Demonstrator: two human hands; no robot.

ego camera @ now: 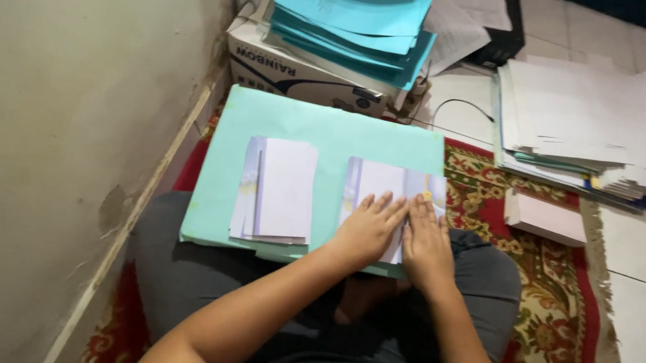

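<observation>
My left hand (367,231) and my right hand (426,245) lie flat, side by side, pressing on a white folded sheet (379,182) with a pale blue edge. That sheet rests on a large light-green board (305,125) across my lap. To the left on the same board lies a small stack of folded white sheets (279,190), untouched. Both hands have fingers stretched out and hold nothing.
A cardboard box (288,69) topped with turquoise paper (354,7) stands beyond the board. A big pile of white papers (592,125) and a pinkish packet (544,219) lie right. A wall (52,88) runs along the left; a patterned red rug (546,319) lies under me.
</observation>
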